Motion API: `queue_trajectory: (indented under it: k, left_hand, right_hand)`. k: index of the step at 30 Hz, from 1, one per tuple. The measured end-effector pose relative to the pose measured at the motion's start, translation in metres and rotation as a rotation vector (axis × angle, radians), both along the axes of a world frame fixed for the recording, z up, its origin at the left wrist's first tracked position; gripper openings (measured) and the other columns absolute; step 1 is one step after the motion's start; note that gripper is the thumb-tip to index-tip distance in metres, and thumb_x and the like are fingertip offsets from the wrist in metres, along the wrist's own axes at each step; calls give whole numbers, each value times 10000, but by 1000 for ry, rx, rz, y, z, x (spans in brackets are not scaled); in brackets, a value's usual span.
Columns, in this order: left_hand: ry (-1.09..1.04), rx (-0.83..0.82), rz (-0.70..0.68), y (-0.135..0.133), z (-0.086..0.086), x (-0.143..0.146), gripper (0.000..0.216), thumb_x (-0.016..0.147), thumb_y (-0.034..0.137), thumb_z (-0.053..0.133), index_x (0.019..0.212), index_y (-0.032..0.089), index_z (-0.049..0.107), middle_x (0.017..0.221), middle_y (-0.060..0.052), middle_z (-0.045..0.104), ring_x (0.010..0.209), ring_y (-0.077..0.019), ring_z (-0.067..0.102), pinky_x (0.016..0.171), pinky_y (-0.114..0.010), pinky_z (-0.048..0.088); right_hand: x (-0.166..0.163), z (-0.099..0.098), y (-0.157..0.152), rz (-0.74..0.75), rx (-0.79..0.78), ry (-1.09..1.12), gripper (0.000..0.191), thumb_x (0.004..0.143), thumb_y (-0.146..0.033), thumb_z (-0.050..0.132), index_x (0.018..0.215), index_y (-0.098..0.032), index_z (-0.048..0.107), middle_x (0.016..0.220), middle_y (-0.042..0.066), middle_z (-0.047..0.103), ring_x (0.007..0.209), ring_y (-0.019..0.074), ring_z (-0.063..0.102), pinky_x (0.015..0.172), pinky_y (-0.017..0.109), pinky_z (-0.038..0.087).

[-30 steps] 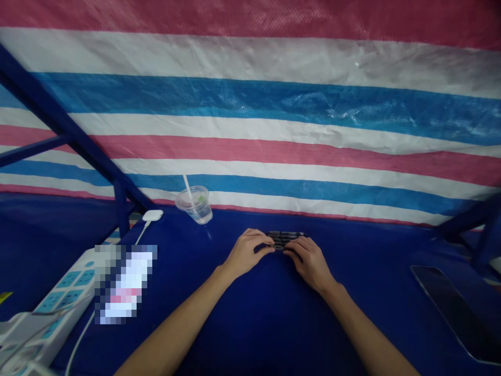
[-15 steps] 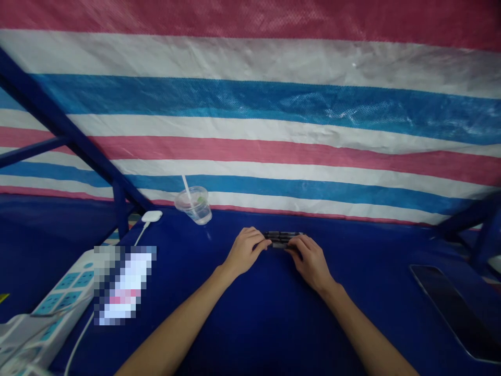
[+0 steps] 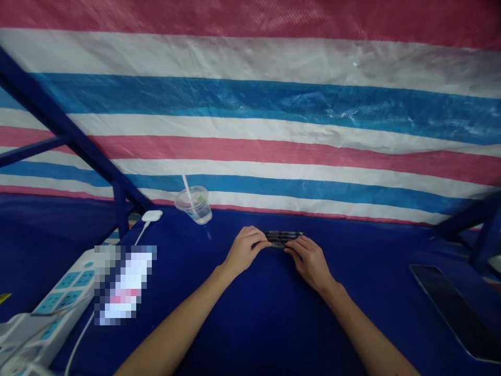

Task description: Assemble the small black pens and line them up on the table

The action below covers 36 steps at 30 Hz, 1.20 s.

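A small bundle of dark pens lies on the blue table cover, near the striped tarp wall. My left hand curls round the bundle's left end, fingers closed on it. My right hand grips the right end the same way, fingers bent over the pens. Both hands rest low on the cover, side by side, and hide most of the bundle.
A clear plastic cup with a straw stands back left, beside a small white charger with a cable. A white power strip lies at the left edge. A dark phone lies at the right. Blue metal frame bars slant at left.
My two hands have drawn slightly closer together on the bundle, squeezing the pens into a tighter, flatter pack. Nothing else has moved.
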<state>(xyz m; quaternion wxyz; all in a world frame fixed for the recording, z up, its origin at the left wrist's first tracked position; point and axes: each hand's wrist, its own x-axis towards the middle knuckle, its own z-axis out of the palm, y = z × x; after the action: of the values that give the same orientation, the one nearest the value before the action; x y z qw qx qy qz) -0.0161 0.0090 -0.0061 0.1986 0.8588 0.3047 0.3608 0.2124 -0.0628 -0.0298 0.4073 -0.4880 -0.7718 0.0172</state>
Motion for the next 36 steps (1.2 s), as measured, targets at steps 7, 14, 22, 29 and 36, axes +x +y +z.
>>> queue_trajectory:
  k: [7, 14, 22, 29, 36]
  left_hand:
    - [-19, -18, 7, -3, 5, 0, 167, 983, 361, 653, 941, 217, 727, 957, -20, 749, 909, -184, 654, 892, -363, 447]
    - [47, -47, -16, -3, 7, 1, 253, 1031, 330, 574, 873, 199, 722, 883, -24, 745, 871, -185, 652, 874, -370, 453]
    - [10, -24, -9, 0, 2, 0, 291, 1029, 378, 565, 856, 193, 709, 880, -27, 740, 855, -185, 653, 848, -360, 455]
    - [-13, -22, -7, 0, 3, 0, 299, 1030, 384, 561, 861, 203, 728, 879, -31, 748, 857, -192, 662, 846, -362, 466]
    - [11, -34, 2, -1, 3, 0, 222, 1006, 371, 611, 904, 215, 733, 915, -28, 747, 879, -189, 663, 868, -361, 470]
  right_hand:
    - [0, -2, -1, -41, -9, 35, 99, 1015, -245, 576, 1023, -221, 672, 947, 64, 714, 877, 228, 685, 821, 363, 534]
    - [1, -4, 0, -48, -35, 42, 83, 1011, -209, 555, 1010, -230, 635, 941, 58, 690, 860, 224, 674, 804, 350, 533]
    - [1, -2, 0, -10, -8, 32, 118, 1028, -274, 568, 1013, -215, 669, 925, 65, 714, 843, 224, 680, 797, 356, 527]
    - [0, -1, 0, -20, -7, -16, 207, 1048, -279, 527, 967, -211, 705, 872, 63, 723, 764, 205, 664, 731, 346, 513]
    - [1, -3, -1, -43, -19, 47, 121, 1023, -264, 558, 1030, -219, 670, 948, 68, 716, 846, 222, 687, 788, 353, 534]
